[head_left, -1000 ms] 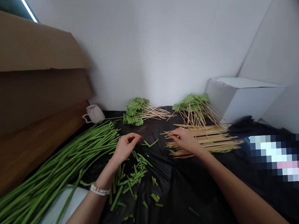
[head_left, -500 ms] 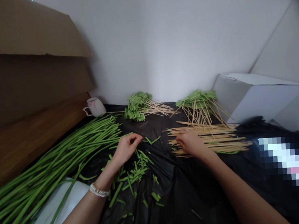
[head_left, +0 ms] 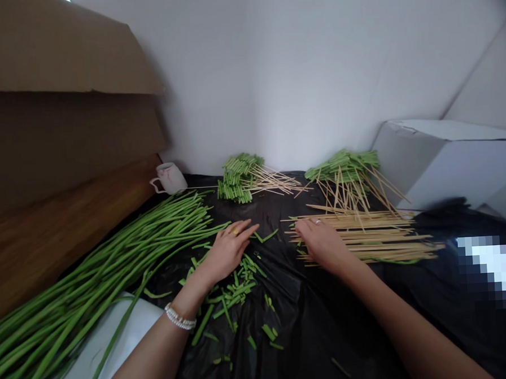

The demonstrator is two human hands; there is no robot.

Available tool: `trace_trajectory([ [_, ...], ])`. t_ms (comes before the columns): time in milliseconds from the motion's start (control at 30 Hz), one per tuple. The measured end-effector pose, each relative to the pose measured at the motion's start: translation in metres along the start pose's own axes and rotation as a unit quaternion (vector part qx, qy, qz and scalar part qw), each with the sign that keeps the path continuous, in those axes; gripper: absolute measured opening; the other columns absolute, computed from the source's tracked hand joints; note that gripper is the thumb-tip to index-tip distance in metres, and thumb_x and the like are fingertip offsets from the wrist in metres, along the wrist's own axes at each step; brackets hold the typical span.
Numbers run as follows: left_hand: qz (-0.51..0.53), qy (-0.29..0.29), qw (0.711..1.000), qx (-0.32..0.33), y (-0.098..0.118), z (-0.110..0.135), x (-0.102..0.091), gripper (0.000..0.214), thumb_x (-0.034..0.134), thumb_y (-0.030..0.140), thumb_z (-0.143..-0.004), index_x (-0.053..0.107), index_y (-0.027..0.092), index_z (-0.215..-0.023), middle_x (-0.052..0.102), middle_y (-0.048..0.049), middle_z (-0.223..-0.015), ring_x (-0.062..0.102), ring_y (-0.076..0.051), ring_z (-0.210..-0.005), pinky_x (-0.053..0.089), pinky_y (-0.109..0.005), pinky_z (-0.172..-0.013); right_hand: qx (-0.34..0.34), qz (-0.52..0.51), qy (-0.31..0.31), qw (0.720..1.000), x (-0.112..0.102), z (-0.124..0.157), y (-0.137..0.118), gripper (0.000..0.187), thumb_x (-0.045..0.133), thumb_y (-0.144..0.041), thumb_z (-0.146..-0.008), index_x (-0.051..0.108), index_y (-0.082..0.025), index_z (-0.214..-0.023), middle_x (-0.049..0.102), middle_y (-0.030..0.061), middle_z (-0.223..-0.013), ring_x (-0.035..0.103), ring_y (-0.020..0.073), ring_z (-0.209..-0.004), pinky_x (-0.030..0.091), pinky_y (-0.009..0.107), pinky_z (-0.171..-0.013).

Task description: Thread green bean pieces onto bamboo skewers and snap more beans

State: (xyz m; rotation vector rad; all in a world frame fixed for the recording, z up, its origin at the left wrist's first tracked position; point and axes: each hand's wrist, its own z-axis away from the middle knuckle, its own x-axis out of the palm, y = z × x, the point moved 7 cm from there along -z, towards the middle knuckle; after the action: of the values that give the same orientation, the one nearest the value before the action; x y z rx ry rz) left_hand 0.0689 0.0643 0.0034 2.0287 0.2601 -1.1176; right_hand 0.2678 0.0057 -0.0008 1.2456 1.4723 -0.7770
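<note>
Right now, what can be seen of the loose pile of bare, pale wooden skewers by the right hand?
The loose pile of bare, pale wooden skewers lies flat on the black plastic sheet, thin sticks roughly parallel, running left to right, ends uneven. The right hand rests palm down on its left end; whether it pinches a stick is hidden. Skewers threaded with green stem pieces lie just behind.
</note>
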Motion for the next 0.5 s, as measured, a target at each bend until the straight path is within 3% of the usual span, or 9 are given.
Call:
trace_trajectory([
  [67,0.036,-0.002,0.999,-0.022,-0.004,0.0,-0.008,0.041,0.05,0.026,-0.088,0.058,0.03,-0.128,0.057,-0.0049,-0.135,0.045,-0.024,-0.127,0.026,-0.041,-0.11,-0.011,-0.005,0.022,1.0,-0.008,0.0,-0.011,0.029,0.035,-0.008,-0.09,0.059,-0.015,-0.104,0.063,0.0112,-0.096,0.052,0.0227,-0.089,0.034,0.035,-0.081],
  [167,0.121,0.023,0.988,-0.095,-0.017,0.001,-0.033,0.034,0.052,0.034,-0.088,0.067,0.024,-0.117,0.071,-0.0066,-0.108,0.062,-0.023,-0.103,0.04,-0.034,-0.098,-0.04,-0.026,0.064,0.997,-0.019,0.001,-0.03,0.027,0.034,-0.014,-0.094,0.06,-0.017,-0.102,0.063,0.009,-0.091,0.052,0.0217,-0.085,0.033,0.033,-0.079],
  [300,0.196,0.069,0.967,-0.145,-0.029,0.006,-0.067,0.033,0.058,0.039,-0.084,0.071,0.018,-0.106,0.074,-0.0078,-0.094,0.065,-0.021,-0.089,0.046,-0.03,-0.087,-0.079,-0.075,0.097,0.989,-0.024,0.006,-0.05,0.028,0.035,-0.023,-0.097,0.063,-0.018,-0.1,0.063,0.0076,-0.09,0.053,0.0197,-0.085,0.034,0.03,-0.075],
  [400,0.242,0.06,0.954,-0.165,-0.032,0.009,-0.07,0.033,0.064,0.04,-0.079,0.073,0.016,-0.101,0.074,-0.0087,-0.09,0.065,-0.02,-0.086,0.048,-0.029,-0.081,-0.095,-0.083,0.086,0.988,-0.022,0.008,-0.06,0.026,0.038,-0.023,-0.096,0.062,-0.02,-0.107,0.063,0.006,-0.09,0.053,0.0181,-0.083,0.032,0.029,-0.068],
  [500,0.251,0.024,0.952,-0.172,-0.033,0.008,-0.062,0.031,0.069,0.039,-0.074,0.074,0.017,-0.096,0.074,-0.0079,-0.09,0.066,-0.02,-0.084,0.049,-0.028,-0.078,-0.103,-0.082,0.037,0.991,-0.016,0.01,-0.069,0.023,0.041,-0.021,-0.095,0.062,-0.022,-0.104,0.063,0.0038,-0.086,0.054,0.0155,-0.076,0.029,0.028,-0.061],
])
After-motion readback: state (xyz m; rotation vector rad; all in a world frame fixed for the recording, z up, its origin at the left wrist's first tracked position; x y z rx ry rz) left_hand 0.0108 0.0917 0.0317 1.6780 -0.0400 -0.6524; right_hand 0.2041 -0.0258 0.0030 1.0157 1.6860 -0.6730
